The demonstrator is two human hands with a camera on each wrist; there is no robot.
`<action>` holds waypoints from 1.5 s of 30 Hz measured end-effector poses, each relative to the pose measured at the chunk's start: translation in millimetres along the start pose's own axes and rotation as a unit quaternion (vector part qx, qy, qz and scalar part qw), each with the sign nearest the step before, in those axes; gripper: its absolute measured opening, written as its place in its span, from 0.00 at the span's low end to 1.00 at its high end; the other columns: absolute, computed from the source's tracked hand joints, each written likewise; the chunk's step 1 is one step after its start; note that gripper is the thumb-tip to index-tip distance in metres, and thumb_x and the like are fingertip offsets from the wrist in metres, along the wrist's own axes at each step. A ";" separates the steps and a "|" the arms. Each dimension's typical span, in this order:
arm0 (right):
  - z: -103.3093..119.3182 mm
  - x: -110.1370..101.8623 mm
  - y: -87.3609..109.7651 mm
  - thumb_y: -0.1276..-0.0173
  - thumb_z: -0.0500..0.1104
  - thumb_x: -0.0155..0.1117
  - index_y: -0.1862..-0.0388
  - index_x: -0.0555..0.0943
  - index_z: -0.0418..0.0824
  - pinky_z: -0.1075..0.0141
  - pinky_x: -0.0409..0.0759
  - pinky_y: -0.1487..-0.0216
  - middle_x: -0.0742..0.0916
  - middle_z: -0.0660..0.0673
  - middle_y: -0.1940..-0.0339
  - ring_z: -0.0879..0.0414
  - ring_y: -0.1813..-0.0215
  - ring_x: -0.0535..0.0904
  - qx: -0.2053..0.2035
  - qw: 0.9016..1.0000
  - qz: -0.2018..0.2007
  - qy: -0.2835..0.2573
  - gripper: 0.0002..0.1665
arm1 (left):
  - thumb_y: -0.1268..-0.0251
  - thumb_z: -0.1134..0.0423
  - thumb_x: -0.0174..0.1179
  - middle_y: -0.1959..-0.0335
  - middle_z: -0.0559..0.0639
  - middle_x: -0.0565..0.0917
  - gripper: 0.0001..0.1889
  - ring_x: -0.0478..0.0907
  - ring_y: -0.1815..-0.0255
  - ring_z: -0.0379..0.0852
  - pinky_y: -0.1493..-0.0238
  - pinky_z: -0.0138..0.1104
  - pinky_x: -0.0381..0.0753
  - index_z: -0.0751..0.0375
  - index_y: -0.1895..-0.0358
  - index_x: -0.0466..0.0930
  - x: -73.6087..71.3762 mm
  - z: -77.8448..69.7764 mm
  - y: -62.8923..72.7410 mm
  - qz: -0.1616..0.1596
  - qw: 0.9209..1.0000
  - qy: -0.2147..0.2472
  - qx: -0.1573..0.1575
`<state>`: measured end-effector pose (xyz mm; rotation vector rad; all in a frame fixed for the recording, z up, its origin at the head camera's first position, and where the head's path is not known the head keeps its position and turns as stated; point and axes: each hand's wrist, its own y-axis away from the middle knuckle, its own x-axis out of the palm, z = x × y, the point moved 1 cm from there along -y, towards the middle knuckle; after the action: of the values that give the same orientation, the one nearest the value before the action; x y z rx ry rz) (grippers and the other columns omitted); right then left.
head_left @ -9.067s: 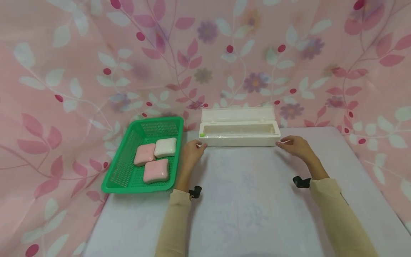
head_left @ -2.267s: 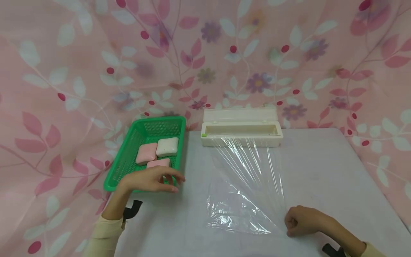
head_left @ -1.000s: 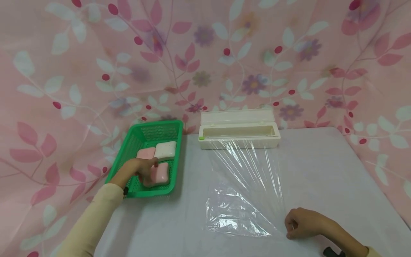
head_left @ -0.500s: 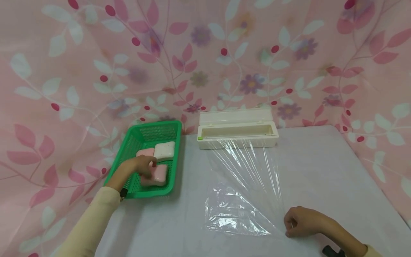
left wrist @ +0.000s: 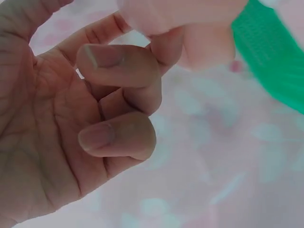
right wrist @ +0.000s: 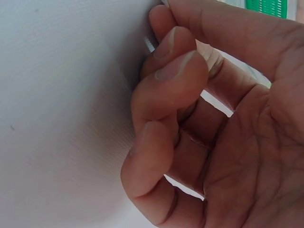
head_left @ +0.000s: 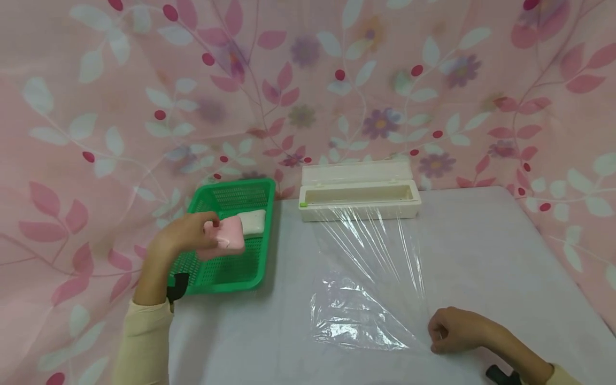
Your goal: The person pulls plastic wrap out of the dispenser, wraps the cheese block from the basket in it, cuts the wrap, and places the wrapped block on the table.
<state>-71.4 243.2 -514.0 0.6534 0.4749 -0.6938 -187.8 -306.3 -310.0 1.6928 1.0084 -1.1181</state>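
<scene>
Soap bar [head_left: 230, 235] in left hand [head_left: 185, 232], above basket [head_left: 226, 289]; second bar [head_left: 253, 222] inside basket, right of that hand. Film [head_left: 370, 289] lies between the hands, right of basket, its near right corner at right hand [head_left: 457, 330] (dispenser box [head_left: 358, 194] behind film, beyond both hands). Basket, film, box on table [head_left: 481, 256]; cloth [head_left: 308, 96] behind.

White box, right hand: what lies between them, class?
Clear film lies between them, running from the white box toward the right hand, as the head view shows.
</scene>
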 end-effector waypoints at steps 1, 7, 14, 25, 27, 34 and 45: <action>-0.5 -0.2 -0.1 0.45 0.45 0.74 0.81 0.77 0.49 0.67 0.65 0.76 0.76 0.56 0.83 0.63 0.77 0.69 -0.002 1.000 0.001 -0.002 0.13 | 0.45 0.62 0.66 0.70 0.51 0.77 0.18 0.70 0.71 0.49 0.71 0.40 0.70 0.63 0.51 0.77 -1.7 -7.6 3.0 -0.014 1.000 0.002 0.008; -1.3 -0.2 -0.5 0.44 0.45 0.74 0.81 0.77 0.49 0.68 0.64 0.76 0.75 0.57 0.83 0.64 0.78 0.69 -0.004 1.000 0.003 -0.008 0.13 | 0.47 0.65 0.63 0.81 0.45 0.70 0.16 0.67 0.78 0.44 0.75 0.37 0.67 0.59 0.53 0.79 4.0 -53.2 11.0 -0.070 0.995 0.011 0.067; -0.4 -0.4 -0.2 0.44 0.45 0.74 0.80 0.77 0.48 0.68 0.64 0.77 0.75 0.57 0.83 0.64 0.78 0.69 -0.006 1.000 0.000 -0.009 0.13 | 0.46 0.65 0.65 0.79 0.43 0.73 0.15 0.69 0.76 0.41 0.73 0.36 0.71 0.55 0.52 0.80 28.7 -84.5 -4.6 -0.109 0.985 0.029 0.127; -1.9 2.0 -1.9 0.43 0.44 0.73 0.80 0.78 0.48 0.69 0.64 0.78 0.75 0.56 0.84 0.64 0.79 0.69 -0.004 1.000 0.006 -0.024 0.12 | 0.45 0.65 0.64 0.75 0.42 0.77 0.16 0.71 0.74 0.39 0.73 0.34 0.73 0.55 0.50 0.80 84.3 -123.1 -46.3 -0.088 0.970 0.086 0.212; -2.8 2.3 -1.9 0.43 0.44 0.74 0.80 0.79 0.49 0.69 0.64 0.78 0.76 0.57 0.84 0.64 0.79 0.69 -0.001 1.000 0.007 -0.026 0.12 | 0.45 0.64 0.65 0.74 0.41 0.78 0.17 0.72 0.73 0.39 0.72 0.34 0.73 0.54 0.50 0.80 95.2 -130.2 -54.5 -0.094 0.968 0.082 0.219; -4.2 1.8 -0.2 0.43 0.45 0.74 0.80 0.78 0.48 0.69 0.65 0.78 0.76 0.56 0.84 0.64 0.79 0.70 0.002 0.999 0.013 -0.035 0.13 | 0.43 0.62 0.64 0.75 0.41 0.76 0.16 0.72 0.72 0.39 0.71 0.33 0.71 0.53 0.50 0.80 131.7 -157.4 -83.5 -0.095 0.970 0.059 0.215; -2.1 0.7 -0.7 0.43 0.42 0.74 0.81 0.78 0.46 0.69 0.65 0.77 0.76 0.55 0.84 0.63 0.79 0.69 0.011 0.999 0.011 -0.037 0.13 | 0.43 0.60 0.65 0.78 0.40 0.70 0.15 0.67 0.74 0.39 0.75 0.30 0.64 0.50 0.52 0.79 179.4 -192.6 -105.4 -0.062 0.975 0.006 0.214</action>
<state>-71.8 243.9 -516.2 0.6508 0.3923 -0.7011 -185.2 -63.2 -456.0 1.9939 0.9355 -1.4900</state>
